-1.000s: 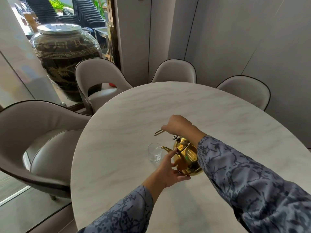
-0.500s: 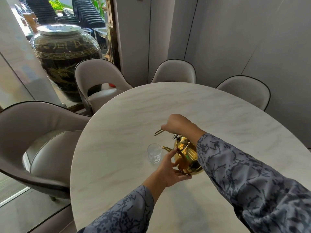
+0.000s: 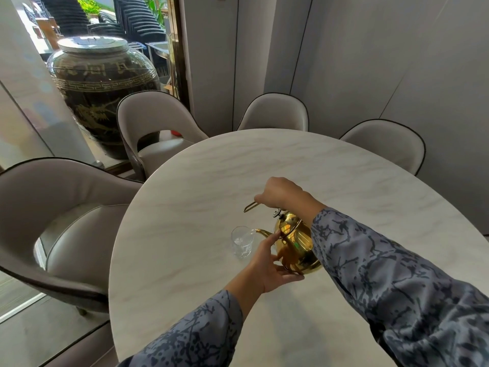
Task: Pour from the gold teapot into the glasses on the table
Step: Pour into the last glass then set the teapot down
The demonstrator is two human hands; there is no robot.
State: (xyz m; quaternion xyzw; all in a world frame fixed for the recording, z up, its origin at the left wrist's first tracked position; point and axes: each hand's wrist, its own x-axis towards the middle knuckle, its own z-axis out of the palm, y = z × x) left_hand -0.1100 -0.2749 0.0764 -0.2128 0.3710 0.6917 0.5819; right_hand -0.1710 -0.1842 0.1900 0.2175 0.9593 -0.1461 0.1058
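Note:
The gold teapot [image 3: 295, 243] is tilted to the left over the white marble table [image 3: 201, 186], with its thin spout reaching the rim of a clear glass [image 3: 242, 242]. My right hand [image 3: 280, 193] is closed around the teapot's raised handle above the lid. Under and against the pot's left side is my left hand [image 3: 267, 266], fingers spread on its body. The glass stands upright on the table, just left of the pot. Whether liquid is flowing I cannot tell. Only one glass is in view.
Grey upholstered chairs ring the table: a large one at the left [image 3: 66, 221], one at the back left [image 3: 150, 131], two at the back [image 3: 275, 112] [image 3: 383, 144]. A big dark ornamented jar [image 3: 100, 94] stands behind glass at the far left.
The teapot has tipped slightly further toward the glass, and my right hand has risen a little. The glass has not moved.

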